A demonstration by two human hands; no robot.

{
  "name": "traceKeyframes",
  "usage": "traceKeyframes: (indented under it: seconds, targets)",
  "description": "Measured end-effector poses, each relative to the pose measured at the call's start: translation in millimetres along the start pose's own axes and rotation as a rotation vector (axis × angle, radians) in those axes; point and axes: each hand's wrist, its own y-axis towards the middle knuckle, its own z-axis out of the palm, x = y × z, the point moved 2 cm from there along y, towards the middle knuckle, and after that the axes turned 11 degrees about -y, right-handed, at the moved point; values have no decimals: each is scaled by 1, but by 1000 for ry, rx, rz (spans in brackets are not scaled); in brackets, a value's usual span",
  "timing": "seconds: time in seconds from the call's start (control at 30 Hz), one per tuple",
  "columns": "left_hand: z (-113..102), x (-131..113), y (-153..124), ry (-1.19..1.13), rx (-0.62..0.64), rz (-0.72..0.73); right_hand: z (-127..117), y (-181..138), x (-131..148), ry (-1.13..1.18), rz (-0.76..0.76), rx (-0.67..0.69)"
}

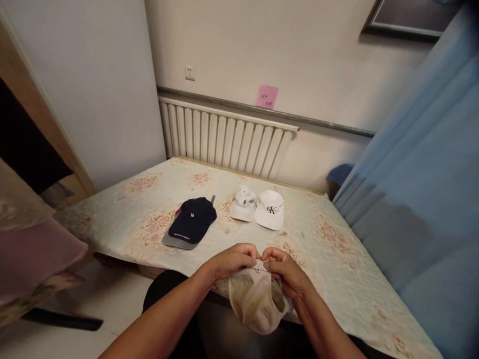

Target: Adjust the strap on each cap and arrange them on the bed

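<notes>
My left hand (235,260) and my right hand (286,269) pinch the back strap of a pale beige cap (252,301) between thumbs and fingers. A small metal ring or buckle shows on the strap between the hands. The cap hangs below them at the near edge of the bed, its crown towards me; its brim is hidden. Beyond my hands lie a small white cap (243,204) with a dark logo and, beside it, a white cap (270,209) with black CK letters. Further left, a navy cap (192,219) rests over a grey brim (179,242).
A floral sheet (322,264) covers the bed. Behind it are a white radiator (228,137), a pipe and a pink note (267,96) on the wall. A blue curtain (415,189) hangs along the right side. Pink cloth (41,259) is at the left.
</notes>
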Motion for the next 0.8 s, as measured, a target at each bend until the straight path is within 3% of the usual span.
traceKeyframes:
  seconds: [0.27,0.43,0.6,0.8]
  targets:
    - [-8,-3,-7,-76,76,-63,-4,-6,1,-103,2,53]
    - [-13,1,-5,-5,157,-83,-8,-5,1,-265,-35,58]
    - [-13,-1,-5,2,184,-81,-14,-5,2,-499,-77,74]
    - [-13,-1,-6,6,189,-81,-19,-6,-2,-550,-54,103]
